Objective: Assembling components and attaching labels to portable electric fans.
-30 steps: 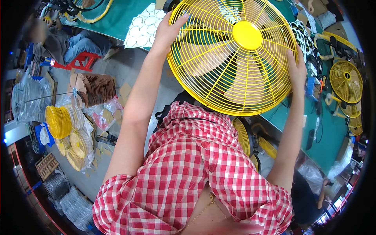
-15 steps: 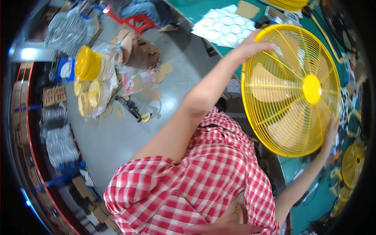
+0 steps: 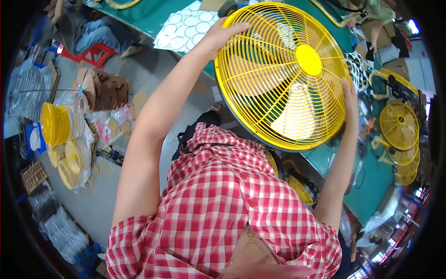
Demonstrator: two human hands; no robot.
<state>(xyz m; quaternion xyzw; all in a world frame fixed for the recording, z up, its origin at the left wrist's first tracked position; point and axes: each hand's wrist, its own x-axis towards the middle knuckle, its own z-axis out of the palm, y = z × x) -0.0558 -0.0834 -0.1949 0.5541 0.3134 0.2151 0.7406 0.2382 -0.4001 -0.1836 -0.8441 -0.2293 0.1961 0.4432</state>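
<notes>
A round fan (image 3: 308,60) with a yellow wire guard and a yellow centre cap is held up in front of me, tilted, over the edge of the green table (image 3: 371,190). Pale blades show through its wires, and a dark rim lines its lower edge. My left hand (image 3: 223,37) grips the upper left rim, thumb across the wires and the other fingers hidden behind. On the right side of the rim, my right hand (image 3: 350,100) is closed around the edge, its fingers partly hidden. Beside my left hand lies a white sheet of round labels (image 3: 182,30).
Several yellow fans (image 3: 399,120) stand along the right of the table. Stacked yellow guards (image 3: 55,124) and brown cardboard pieces (image 3: 104,90) sit on the floor at left. Someone sits by a red stool (image 3: 95,53); another person's arm (image 3: 374,37) reaches in at upper right.
My view has swung to the right, so the fan and both arms appear farther left and higher. Both hands keep their hold on the fan, and more of the table's right side shows.
</notes>
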